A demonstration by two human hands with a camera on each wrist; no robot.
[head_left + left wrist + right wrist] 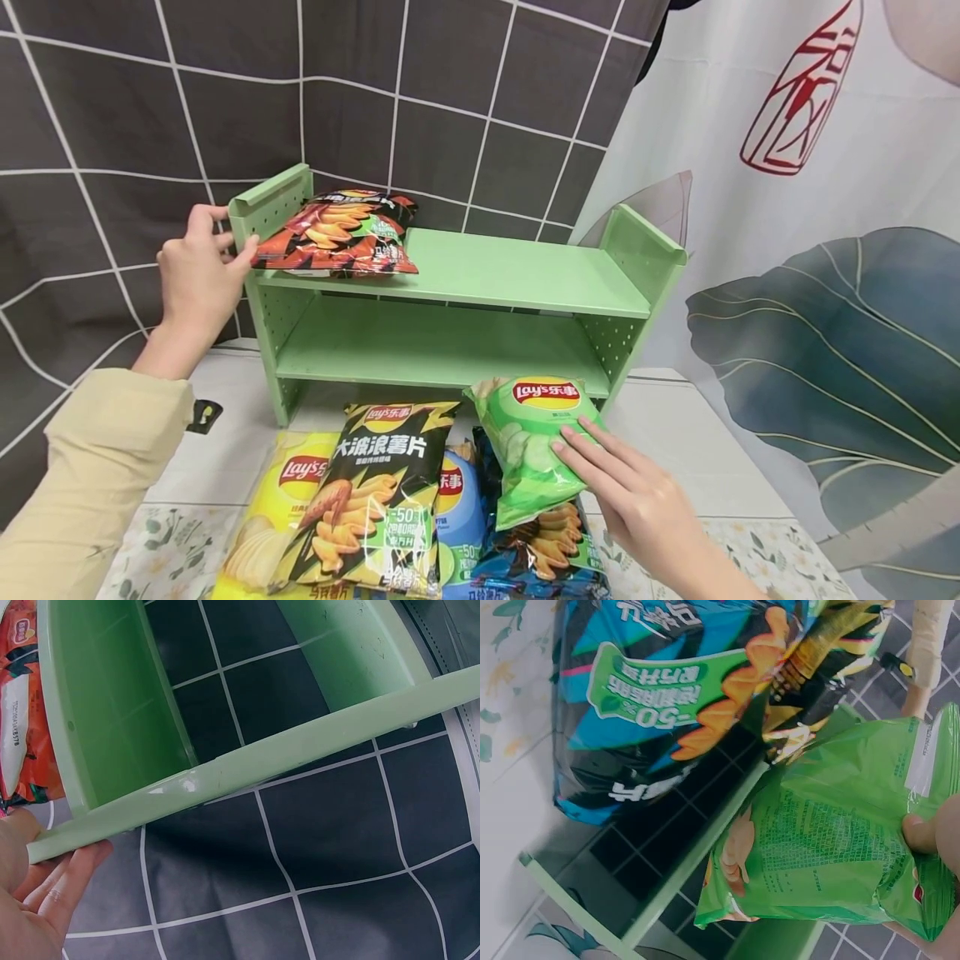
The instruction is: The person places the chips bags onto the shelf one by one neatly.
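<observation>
In the head view my left hand [197, 279] grips the left side panel of a green two-tier shelf rack [517, 271]. The left wrist view has that hand's thumb on one face of the panel and its fingers on the other. A red bag of potato chips [341, 233] lies on the upper tier, beside this hand. Before the rack, my right hand [637, 500] holds a green Lay's chip bag [525, 454] above the other bags. From the right wrist view, its thumb presses the back of the green bag [817, 855] near one end.
Below the rack lie a yellow chip bag [258, 542], a black and gold bag [375, 500], a light blue bag [459, 521] and a dark blue bag [543, 554]. Behind hangs a dark grid-patterned cloth [450, 108]; a white printed curtain [697, 108] is at the right.
</observation>
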